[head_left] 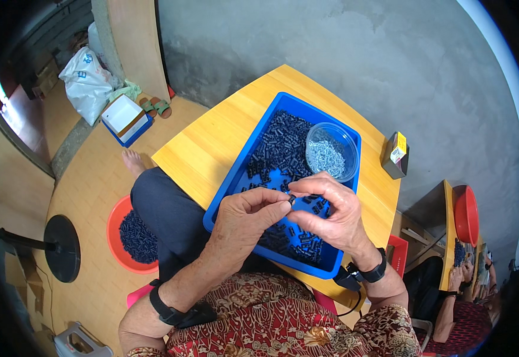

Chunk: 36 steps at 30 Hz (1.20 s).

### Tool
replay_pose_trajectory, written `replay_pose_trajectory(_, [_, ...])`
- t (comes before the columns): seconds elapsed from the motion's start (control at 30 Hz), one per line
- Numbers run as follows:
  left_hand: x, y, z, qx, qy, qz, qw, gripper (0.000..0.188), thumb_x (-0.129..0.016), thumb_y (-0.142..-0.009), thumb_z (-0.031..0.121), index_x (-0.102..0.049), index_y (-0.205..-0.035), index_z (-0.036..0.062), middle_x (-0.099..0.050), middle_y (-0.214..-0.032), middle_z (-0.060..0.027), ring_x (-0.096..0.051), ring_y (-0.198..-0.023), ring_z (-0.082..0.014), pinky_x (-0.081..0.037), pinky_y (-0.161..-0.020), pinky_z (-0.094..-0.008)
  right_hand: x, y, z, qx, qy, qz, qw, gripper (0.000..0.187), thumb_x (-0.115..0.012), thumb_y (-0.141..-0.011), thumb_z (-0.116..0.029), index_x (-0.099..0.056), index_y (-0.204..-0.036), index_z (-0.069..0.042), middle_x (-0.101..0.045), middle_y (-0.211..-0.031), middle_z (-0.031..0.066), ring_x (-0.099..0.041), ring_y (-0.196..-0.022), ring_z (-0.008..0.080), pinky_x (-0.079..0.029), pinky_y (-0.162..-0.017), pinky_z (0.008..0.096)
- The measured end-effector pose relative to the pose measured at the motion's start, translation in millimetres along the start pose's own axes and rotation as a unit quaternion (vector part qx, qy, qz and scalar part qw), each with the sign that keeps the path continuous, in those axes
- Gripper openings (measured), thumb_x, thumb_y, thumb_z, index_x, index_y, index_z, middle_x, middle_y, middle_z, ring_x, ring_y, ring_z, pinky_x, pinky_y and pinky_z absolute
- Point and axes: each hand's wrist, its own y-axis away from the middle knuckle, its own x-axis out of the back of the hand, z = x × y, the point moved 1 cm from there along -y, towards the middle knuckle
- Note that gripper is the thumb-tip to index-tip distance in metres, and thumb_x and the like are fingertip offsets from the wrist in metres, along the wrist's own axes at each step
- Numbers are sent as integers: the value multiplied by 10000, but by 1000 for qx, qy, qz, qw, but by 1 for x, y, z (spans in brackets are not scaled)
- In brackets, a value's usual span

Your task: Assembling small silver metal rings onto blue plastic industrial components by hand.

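Observation:
Over the near half of a blue tray [210,208], my two hands meet at a small black plastic part [291,200]. My left hand [241,223] pinches the part between thumb and forefinger. My right hand [337,217] is closed around its other side, thumb and forefinger at the part; whether a tiny second piece is between them is too small to tell. Many similar black parts [280,140] heap at the tray's far end, with looser ones under my hands. A clear round tub [333,152] of small silvery metal pieces sits inside the tray on the right.
The tray lies on a yellow wooden table [212,140] by a grey wall. A dark box with a yellow pack [397,149] stands at the right edge. An orange-red basin [115,229] of black parts is on the floor left. Another person's hands [459,275] work at right.

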Motion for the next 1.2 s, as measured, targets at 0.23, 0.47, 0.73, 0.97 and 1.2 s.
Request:
replay_pose_trajectory(0.23, [0, -1, -2, -1, 9, -5, 1000, 183, -709, -932, 126, -722, -1064, -2, -728, -980, -63, -655, -906, -118, -503, -870, -254, -10, -2, -2, 125, 165, 16, 978, 420, -871, -675, -77, -670, -1041, -38, -694, -968, 111, -659, -863, 288, -521, -768, 388])
replay_pose_trajectory(0.47, [0, -1, 2, -16, 7, 5, 1000, 234, -691, -964, 176, -721, -1096, -15, -711, -974, -19, -613, -899, -60, -481, -813, -212, -5, -2, -3, 116, 191, 21, 975, 388, -871, -677, -95, -679, -1009, -39, -692, -908, 102, -661, -816, 278, -516, -732, 384])
replay_pose_trajectory(0.73, [3, 0, 2, 26, -58, -42, 997, 197, -683, -965, 156, -727, -1076, -1, -723, -1005, -34, -628, -944, -83, -484, -880, -238, -5, -1, -4, 144, 212, 19, 967, 340, -852, -670, -76, -675, -957, -32, -672, -854, 96, -649, -769, 270, -493, -670, 378])
replay_pose_trajectory(0.97, [2, 1, 1, 15, -82, -43, 996, 186, -685, -961, 150, -726, -1041, -12, -727, -944, -42, -639, -885, -82, -496, -843, -239, -4, -1, -7, 152, 237, -2, 960, 338, -843, -679, -74, -673, -966, -23, -653, -821, 88, -621, -723, 258, -472, -641, 373])
replay_pose_trajectory(1.2, [1, 2, -1, 4, -75, -39, 996, 196, -686, -961, 151, -724, -1053, -18, -730, -967, -52, -642, -900, -84, -506, -839, -241, -2, 1, -4, 131, 219, -22, 967, 367, -851, -696, -111, -681, -1009, -19, -657, -819, 83, -616, -719, 251, -462, -641, 366])
